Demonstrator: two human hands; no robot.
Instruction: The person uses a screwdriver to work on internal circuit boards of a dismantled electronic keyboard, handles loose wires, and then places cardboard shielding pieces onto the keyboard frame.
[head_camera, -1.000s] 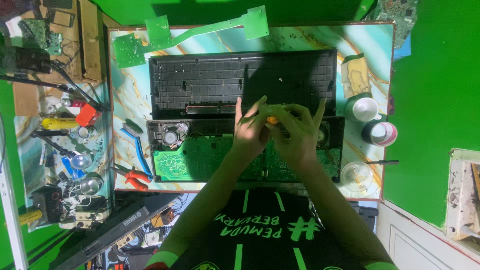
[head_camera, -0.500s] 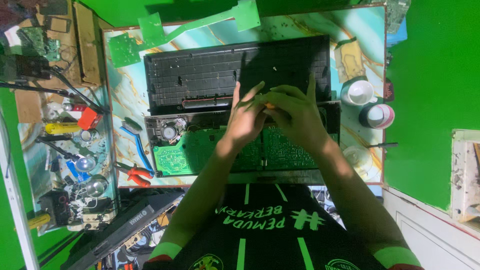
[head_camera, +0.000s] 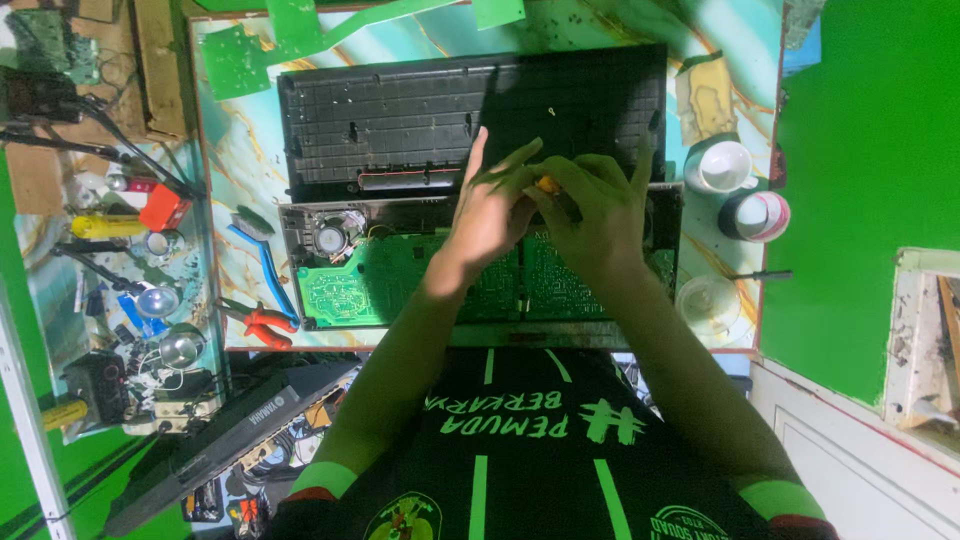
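**Two hands meeting over an opened keyboard chassis**

The left hand and right hand are pressing together, fingertips pinching a small orange object — what it is cannot be told. They are hovering over the green circuit board inside the lower chassis, just below the black ribbed cover. Red-handled pliers are lying at left — a white cup is standing at right.

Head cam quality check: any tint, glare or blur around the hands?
Head view: strong green cast throughout; left hand and right hand sharp enough, little blur; the small orange object between the fingers is mostly hidden; black plastic keyboard casing dark, no glare.
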